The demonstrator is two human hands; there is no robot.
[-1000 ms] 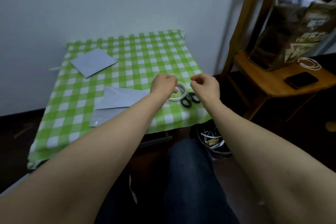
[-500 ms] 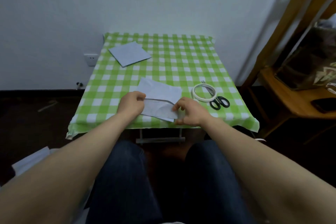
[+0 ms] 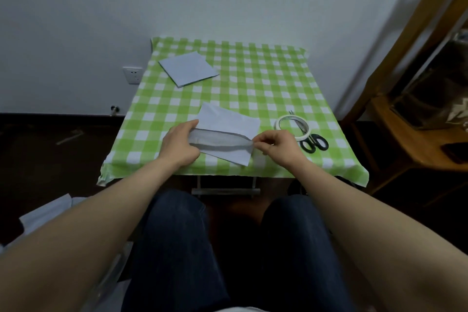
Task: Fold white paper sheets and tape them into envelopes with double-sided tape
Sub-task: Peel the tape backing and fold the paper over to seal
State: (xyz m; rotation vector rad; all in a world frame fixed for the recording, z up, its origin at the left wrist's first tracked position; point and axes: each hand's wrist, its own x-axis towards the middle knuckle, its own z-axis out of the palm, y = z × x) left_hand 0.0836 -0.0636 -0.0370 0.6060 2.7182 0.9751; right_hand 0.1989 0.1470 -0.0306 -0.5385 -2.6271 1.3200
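Currently a seated person, seen from a head-worn camera looking down, works at a small table (image 3: 253, 78) covered in a green-and-white checked cloth. Both hands hold 1 white paper sheet (image 3: 228, 123), which lies near the table's front edge, about midway along it. The left hand (image 3: 181, 145) grips the sheet's left end, thumb on top and fingers curled beneath. The right hand (image 3: 278, 145) pinches the right end between thumb and fingertips (image 3: 257, 145).

Between the hands a long flap is raised and in shadow, so the step looks like folding the near edge over. Whether tape is already on it cannot be told. The next move probably calls for lining up the flap's edge and pressing the crease flat from end to end.

A tape roll (image 3: 281, 118) and black scissors (image 3: 314, 142) lie touching near the front right corner. A folded paper stack (image 3: 188, 68) sits near the back left corner. The table stands against a white wall with a socket (image 3: 132, 75); a wooden chair (image 3: 405, 139) is beside its right edge.
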